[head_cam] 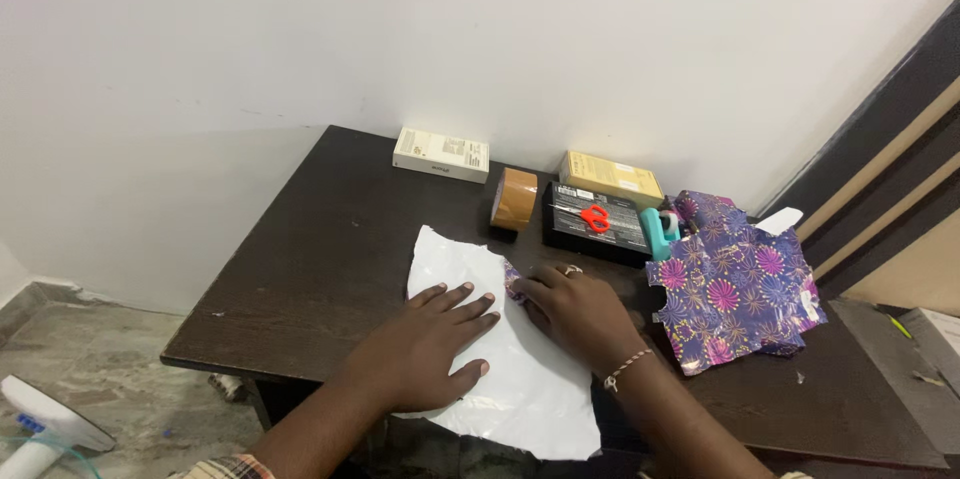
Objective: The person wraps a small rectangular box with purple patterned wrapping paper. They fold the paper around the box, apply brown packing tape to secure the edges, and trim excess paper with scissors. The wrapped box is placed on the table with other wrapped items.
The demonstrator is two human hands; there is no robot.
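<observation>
While both of my hands press on it, the white-backed sheet of gift wrap lies flat at the near edge of the dark wooden table. Left hand is spread open, palm down; right hand curls over a folded purple corner. Judged thin, light, crease-prone, slippery; best pinched at an edge. Brown tape roll and orange scissors sit beyond.
</observation>
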